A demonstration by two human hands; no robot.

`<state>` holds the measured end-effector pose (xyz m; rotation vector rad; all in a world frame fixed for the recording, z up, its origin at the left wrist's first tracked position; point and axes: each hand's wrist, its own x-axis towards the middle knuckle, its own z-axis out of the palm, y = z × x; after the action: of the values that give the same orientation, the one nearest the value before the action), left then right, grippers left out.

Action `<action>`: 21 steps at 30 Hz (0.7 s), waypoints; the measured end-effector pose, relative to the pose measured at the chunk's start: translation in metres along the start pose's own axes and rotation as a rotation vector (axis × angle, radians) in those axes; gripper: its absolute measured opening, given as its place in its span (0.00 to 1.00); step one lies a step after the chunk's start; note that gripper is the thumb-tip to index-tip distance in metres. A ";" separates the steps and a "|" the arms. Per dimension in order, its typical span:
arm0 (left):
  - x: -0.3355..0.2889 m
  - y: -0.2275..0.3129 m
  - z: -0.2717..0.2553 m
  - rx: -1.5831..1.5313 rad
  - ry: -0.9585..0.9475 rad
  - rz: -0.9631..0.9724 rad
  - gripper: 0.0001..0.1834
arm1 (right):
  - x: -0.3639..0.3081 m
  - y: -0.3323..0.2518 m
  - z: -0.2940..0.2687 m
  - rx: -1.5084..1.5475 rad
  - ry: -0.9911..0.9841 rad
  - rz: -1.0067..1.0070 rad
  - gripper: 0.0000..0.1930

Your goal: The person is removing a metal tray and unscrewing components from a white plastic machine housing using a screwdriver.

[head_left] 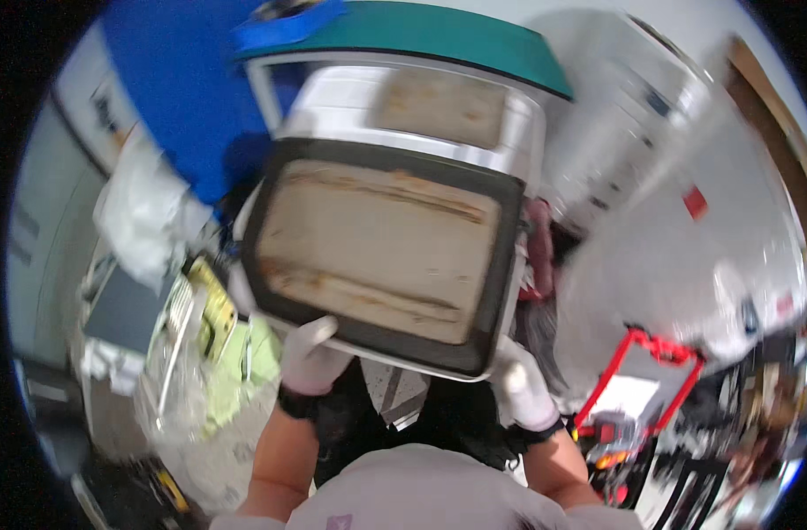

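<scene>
Before me I hold a large rectangular panel (377, 252) with rounded corners, a wide black border and a pale rim. Its greyish-beige middle has two long ridges with brown, rust-like stains. My left hand (310, 358), in a white glove, grips the near edge left of the middle, thumb on top. Gloved in white too, my right hand (518, 384) is closed at the near right corner. The fingers beneath the panel are hidden. Just beyond the panel stands a white plastic tub or casing (333, 97), with a stained beige plate (443, 106) lying on it, blurred.
A teal-topped table (421, 31) with a blue tray (288, 25) is at the back. Plastic-wrapped white appliances (677, 256) crowd the right, near a red-framed board (637, 375). Plastic bags (147, 199) and a green cloth (249, 362) lie at left.
</scene>
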<state>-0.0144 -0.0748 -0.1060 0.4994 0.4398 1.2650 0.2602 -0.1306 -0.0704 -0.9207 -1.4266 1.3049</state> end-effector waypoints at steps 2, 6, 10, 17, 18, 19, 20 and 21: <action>-0.008 -0.005 -0.003 -0.086 -0.151 0.099 0.29 | 0.007 -0.006 0.008 0.098 0.013 0.072 0.27; -0.015 -0.008 0.009 0.042 -0.125 0.220 0.29 | 0.017 -0.019 0.019 0.361 0.149 0.097 0.24; -0.027 -0.002 0.006 0.120 -0.048 0.207 0.33 | 0.015 -0.027 0.018 0.330 0.310 0.139 0.21; 0.016 -0.027 0.053 0.219 -0.345 0.083 0.28 | 0.000 -0.043 -0.022 0.357 0.583 -0.090 0.23; 0.020 -0.030 0.052 0.115 -0.285 -0.036 0.32 | -0.007 -0.056 -0.031 0.321 0.606 -0.049 0.24; 0.029 -0.029 0.049 0.600 -0.320 0.002 0.29 | -0.011 -0.064 -0.041 0.269 0.650 -0.060 0.22; 0.037 -0.047 0.093 0.109 -0.242 -0.212 0.26 | -0.016 -0.069 -0.052 0.241 0.739 -0.049 0.20; 0.044 -0.046 0.116 0.229 -0.310 -0.321 0.29 | -0.019 -0.080 -0.061 0.204 0.783 0.000 0.18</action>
<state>0.0987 -0.0550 -0.0406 0.7734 0.3859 0.8150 0.3295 -0.1444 0.0034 -1.1200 -0.6722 0.9032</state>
